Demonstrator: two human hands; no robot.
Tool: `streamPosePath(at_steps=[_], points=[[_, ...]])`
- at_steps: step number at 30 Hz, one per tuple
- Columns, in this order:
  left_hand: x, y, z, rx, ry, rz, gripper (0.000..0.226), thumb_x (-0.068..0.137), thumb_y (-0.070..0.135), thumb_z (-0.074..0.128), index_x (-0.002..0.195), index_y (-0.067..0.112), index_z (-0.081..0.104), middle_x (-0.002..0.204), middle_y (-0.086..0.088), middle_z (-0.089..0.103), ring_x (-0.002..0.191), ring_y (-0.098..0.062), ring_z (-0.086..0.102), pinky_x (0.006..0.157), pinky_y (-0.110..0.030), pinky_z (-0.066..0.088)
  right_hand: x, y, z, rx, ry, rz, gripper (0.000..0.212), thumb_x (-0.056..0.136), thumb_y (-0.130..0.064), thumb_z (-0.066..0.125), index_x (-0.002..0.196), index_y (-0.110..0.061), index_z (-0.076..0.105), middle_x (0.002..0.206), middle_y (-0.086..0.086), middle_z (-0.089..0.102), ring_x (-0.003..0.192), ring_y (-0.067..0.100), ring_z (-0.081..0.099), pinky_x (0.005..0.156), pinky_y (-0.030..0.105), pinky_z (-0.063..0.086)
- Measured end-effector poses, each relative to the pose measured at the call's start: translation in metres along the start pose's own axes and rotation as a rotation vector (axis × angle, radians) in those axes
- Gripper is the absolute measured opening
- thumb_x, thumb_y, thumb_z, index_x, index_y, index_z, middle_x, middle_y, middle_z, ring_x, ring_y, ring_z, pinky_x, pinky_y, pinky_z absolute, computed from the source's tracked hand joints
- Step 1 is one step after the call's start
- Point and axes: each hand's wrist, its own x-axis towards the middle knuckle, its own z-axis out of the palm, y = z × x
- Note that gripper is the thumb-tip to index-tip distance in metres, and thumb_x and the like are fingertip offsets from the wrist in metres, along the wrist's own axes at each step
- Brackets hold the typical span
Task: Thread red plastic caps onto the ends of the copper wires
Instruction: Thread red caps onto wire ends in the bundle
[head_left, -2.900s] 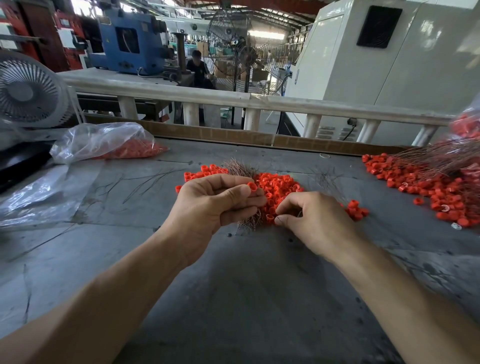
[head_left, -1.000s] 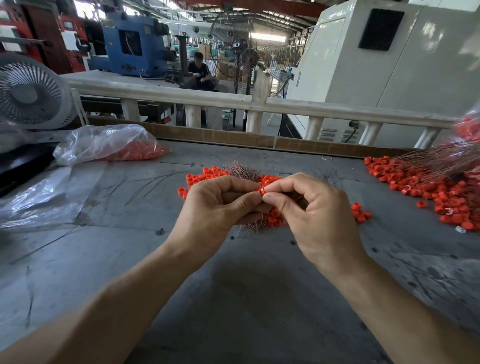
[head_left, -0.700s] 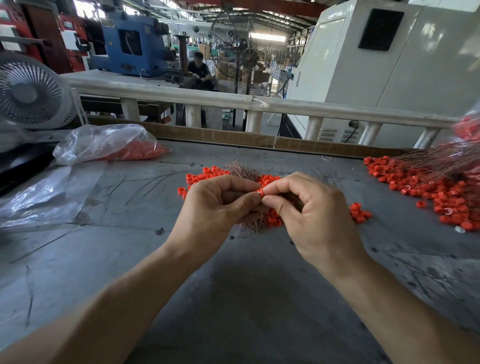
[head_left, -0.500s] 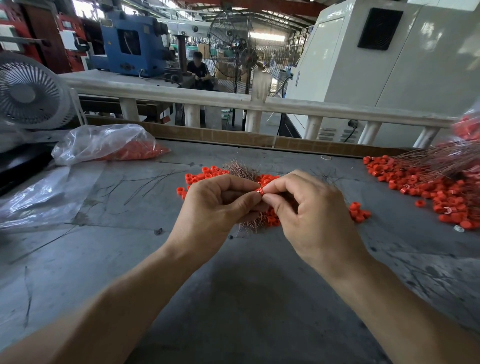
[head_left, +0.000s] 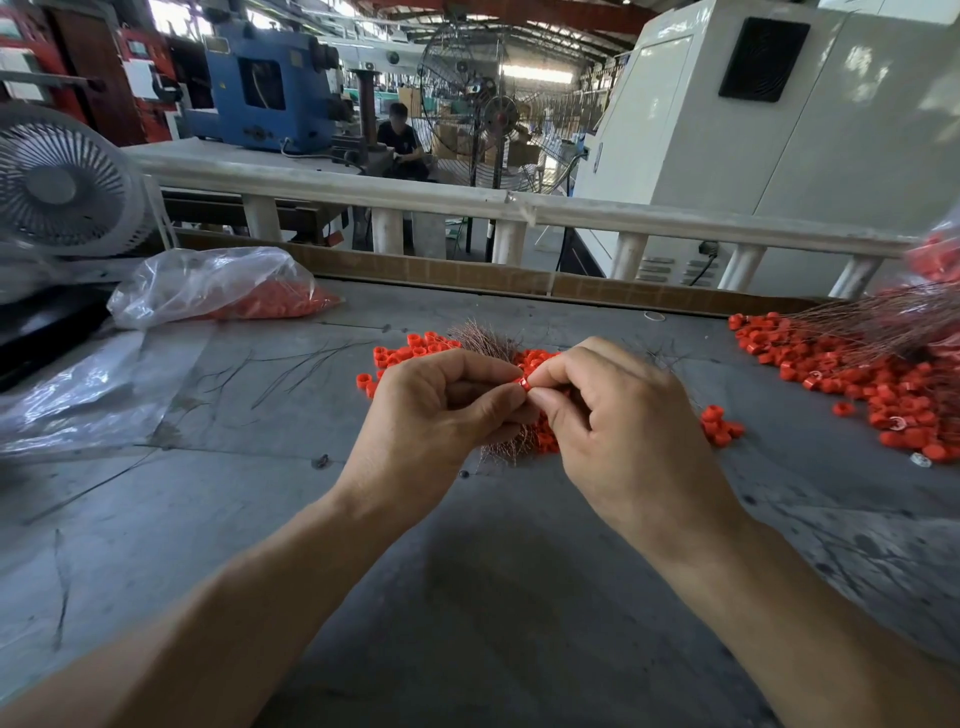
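My left hand (head_left: 436, 415) is closed around a bundle of thin copper wires (head_left: 483, 340); their ends fan out above and below the fist. My right hand (head_left: 618, 421) pinches one small red cap (head_left: 522, 383) between thumb and forefinger, right against the left thumb tip. Both hands hover over a heap of loose red caps (head_left: 410, 351) on the grey table (head_left: 467, 597). Whether the cap sits on a wire is hidden by my fingers.
A second spread of red caps (head_left: 857, 379) with long copper wires (head_left: 883, 322) lies at the right. A clear plastic bag of caps (head_left: 218, 288) rests at the back left, flat plastic sheeting (head_left: 88, 395) beside it. A fan (head_left: 57, 182) stands far left. A white railing (head_left: 467, 200) borders the table's back.
About three seconds ago my right hand was down at the cap heap; it has risen with a cap to meet my left thumb. Over the last second both hands barely move.
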Motion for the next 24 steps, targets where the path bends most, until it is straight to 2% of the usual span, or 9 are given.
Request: streamPosePath(at_steps=[3,6,9,12,17,24], points=[[-0.001,0.0,0.0,0.018,0.001,-0.003,0.019,0.083,0.013,0.072,0.101,0.008,0.074,0.089,-0.011,0.078,0.086,-0.025,0.077,0.077,-0.028,0.061,0.0,-0.001,0.0,-0.026,-0.018,-0.02,0.006,0.094,-0.019,0.069,0.093,-0.014,0.072,0.089,-0.006,0.064,0.08,0.014,0.062,0.071,0.034,0.055],[0.0,-0.001,0.001,0.002,0.021,-0.032,0.013,0.086,0.007,0.072,0.099,0.006,0.074,0.086,-0.013,0.078,0.083,-0.024,0.077,0.074,-0.025,0.061,0.0,0.0,0.0,-0.02,-0.041,-0.011,0.005,0.094,-0.02,0.069,0.095,-0.016,0.071,0.091,-0.006,0.063,0.083,0.016,0.062,0.073,0.039,0.054],[0.0,0.001,0.001,-0.117,0.042,-0.103,0.017,0.081,0.013,0.074,0.095,0.004,0.074,0.086,-0.017,0.077,0.081,-0.023,0.077,0.071,-0.025,0.06,-0.001,0.0,0.0,-0.015,-0.022,-0.024,0.01,0.092,-0.025,0.069,0.099,-0.018,0.072,0.096,-0.008,0.064,0.087,0.012,0.061,0.075,0.034,0.054],[0.0,0.0,0.002,-0.228,0.036,-0.18,0.028,0.074,0.02,0.077,0.096,0.003,0.075,0.093,-0.02,0.076,0.086,-0.026,0.076,0.076,-0.03,0.062,-0.003,-0.001,0.004,-0.044,0.026,-0.022,0.012,0.089,-0.023,0.075,0.1,-0.018,0.073,0.099,-0.008,0.065,0.092,0.013,0.061,0.078,0.031,0.052],[-0.001,0.0,0.003,-0.36,0.008,-0.298,0.027,0.075,0.016,0.074,0.098,0.003,0.075,0.089,-0.017,0.073,0.079,-0.022,0.071,0.071,-0.029,0.062,-0.005,-0.003,0.012,-0.113,0.117,-0.036,0.011,0.085,-0.016,0.076,0.094,-0.015,0.071,0.096,-0.004,0.066,0.091,0.019,0.064,0.072,0.029,0.051],[-0.002,0.005,0.003,-0.428,-0.026,-0.371,0.027,0.08,0.011,0.07,0.105,0.0,0.07,0.1,-0.023,0.068,0.084,-0.024,0.067,0.084,-0.035,0.06,-0.005,-0.001,0.017,-0.166,0.195,-0.119,0.007,0.085,-0.007,0.074,0.089,-0.012,0.071,0.089,0.0,0.067,0.085,0.023,0.065,0.069,0.036,0.053]])
